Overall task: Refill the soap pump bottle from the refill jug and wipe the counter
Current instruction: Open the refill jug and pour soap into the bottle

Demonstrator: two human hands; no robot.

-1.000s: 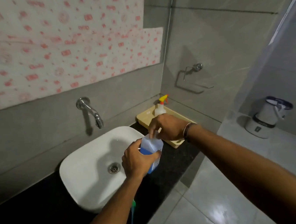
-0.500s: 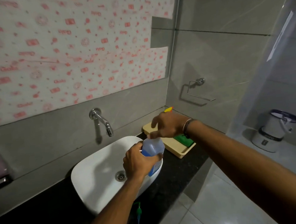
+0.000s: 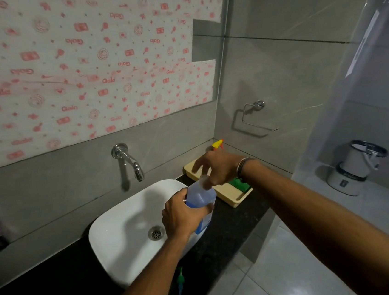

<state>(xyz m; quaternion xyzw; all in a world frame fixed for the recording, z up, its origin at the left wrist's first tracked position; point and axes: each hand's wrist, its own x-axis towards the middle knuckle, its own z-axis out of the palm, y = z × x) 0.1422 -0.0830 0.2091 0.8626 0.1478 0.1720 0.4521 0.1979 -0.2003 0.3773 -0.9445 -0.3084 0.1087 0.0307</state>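
Note:
My left hand (image 3: 180,217) grips the body of a translucent bottle of blue liquid (image 3: 201,200), held upright over the right rim of the white basin (image 3: 125,229). My right hand (image 3: 217,169) sits on top of the bottle, with thumb and fingers closed around its neck or cap, which the fingers hide. A green pump head with a thin tube (image 3: 180,284) lies on the black counter (image 3: 231,230) near its front edge, below my left forearm.
A beige tray (image 3: 232,195) stands on the counter's right end with a green item (image 3: 239,184) and a yellow-topped spray bottle (image 3: 217,144). A chrome tap (image 3: 129,160) juts from the wall above the basin. A white bucket (image 3: 356,166) stands on the floor at right.
The view has tilted up, so more of the wall shows. Both hands have stayed on the blue bottle, and my right hand's fingers have shifted at its top.

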